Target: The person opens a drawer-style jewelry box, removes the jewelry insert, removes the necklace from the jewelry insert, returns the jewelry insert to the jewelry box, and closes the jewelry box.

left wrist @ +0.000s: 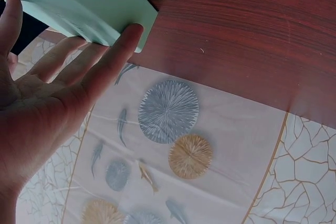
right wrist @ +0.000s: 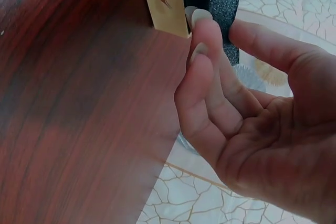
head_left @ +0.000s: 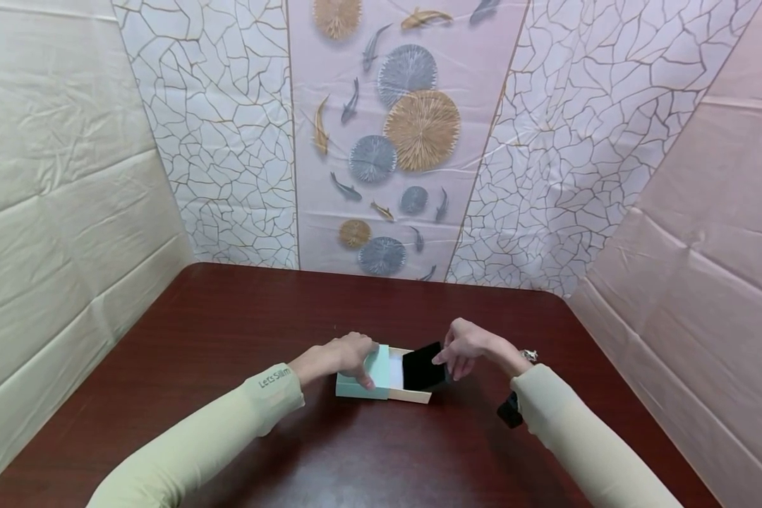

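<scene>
A mint-green box sleeve [head_left: 376, 368] lies on the table, its cream inner drawer [head_left: 410, 396] slid partway out to the right. My left hand [head_left: 351, 353] grips the sleeve across its width, thumb at the near side; in the left wrist view its fingers reach along the green side wall [left wrist: 94, 3]. A black foam insert [head_left: 422, 368] stands tilted in the drawer, its right end raised. Between thumb and fingers my right hand [head_left: 466, 347] pinches that raised end. Up close, the foam's edge [right wrist: 227, 3] is speckled dark grey, beside the drawer's end wall [right wrist: 165, 3].
The dark red-brown wooden table [head_left: 241, 303] extends around the box. Behind it hangs a patterned curtain [head_left: 381, 212] with fish and round motifs, and pale padded walls [head_left: 57, 212] flank both sides. A black wrist device [head_left: 511, 410] sits at the right cuff.
</scene>
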Demonstrator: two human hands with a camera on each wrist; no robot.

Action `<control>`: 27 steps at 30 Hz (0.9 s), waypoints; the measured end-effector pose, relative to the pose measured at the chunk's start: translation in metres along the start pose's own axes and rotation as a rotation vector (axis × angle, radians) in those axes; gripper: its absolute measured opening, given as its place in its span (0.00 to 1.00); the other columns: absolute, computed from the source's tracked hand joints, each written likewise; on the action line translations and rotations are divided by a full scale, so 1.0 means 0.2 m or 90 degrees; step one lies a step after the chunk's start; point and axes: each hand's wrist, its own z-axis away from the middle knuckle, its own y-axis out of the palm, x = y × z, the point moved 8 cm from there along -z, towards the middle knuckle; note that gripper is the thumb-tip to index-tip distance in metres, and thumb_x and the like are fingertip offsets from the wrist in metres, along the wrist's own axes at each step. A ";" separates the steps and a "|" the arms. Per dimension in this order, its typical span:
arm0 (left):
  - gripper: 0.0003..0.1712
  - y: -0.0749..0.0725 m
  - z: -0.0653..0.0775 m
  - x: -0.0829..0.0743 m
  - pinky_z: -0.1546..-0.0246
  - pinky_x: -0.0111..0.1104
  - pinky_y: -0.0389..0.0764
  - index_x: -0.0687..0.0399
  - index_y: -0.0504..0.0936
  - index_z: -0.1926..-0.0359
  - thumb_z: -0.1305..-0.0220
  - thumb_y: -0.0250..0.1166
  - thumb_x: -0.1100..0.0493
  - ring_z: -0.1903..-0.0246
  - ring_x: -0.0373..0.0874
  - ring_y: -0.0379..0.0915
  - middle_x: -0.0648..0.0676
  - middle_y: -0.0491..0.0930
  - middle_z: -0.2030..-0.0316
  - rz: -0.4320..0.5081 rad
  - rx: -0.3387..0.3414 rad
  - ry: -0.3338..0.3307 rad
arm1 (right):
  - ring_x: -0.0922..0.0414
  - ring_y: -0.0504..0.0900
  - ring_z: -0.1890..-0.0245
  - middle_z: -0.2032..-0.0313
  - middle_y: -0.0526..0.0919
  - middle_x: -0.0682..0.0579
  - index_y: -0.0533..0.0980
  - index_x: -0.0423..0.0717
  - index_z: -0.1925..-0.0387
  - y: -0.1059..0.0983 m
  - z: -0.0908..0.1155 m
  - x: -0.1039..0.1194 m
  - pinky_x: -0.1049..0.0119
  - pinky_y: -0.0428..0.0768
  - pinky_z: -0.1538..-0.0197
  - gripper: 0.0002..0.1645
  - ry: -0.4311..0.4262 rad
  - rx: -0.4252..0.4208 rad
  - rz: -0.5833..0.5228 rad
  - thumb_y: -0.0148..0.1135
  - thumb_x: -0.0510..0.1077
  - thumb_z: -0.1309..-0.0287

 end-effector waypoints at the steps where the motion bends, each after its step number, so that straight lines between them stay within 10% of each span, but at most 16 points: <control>1: 0.46 0.00 0.00 0.00 0.44 0.42 0.74 0.54 0.69 0.33 0.52 0.77 0.48 0.37 0.50 0.66 0.55 0.73 0.38 -0.001 -0.001 0.000 | 0.48 0.85 0.82 0.82 0.84 0.38 0.80 0.32 0.80 0.01 0.00 0.00 0.52 0.84 0.70 0.16 0.002 0.000 -0.001 0.68 0.42 0.44; 27: 0.46 0.00 -0.01 0.00 0.54 0.38 0.75 0.53 0.70 0.34 0.54 0.77 0.46 0.48 0.46 0.71 0.54 0.76 0.43 -0.011 0.001 -0.001 | 0.48 0.85 0.82 0.82 0.85 0.41 0.79 0.31 0.77 0.13 -0.09 0.03 0.55 0.84 0.73 0.17 0.019 -0.006 0.018 0.65 0.43 0.41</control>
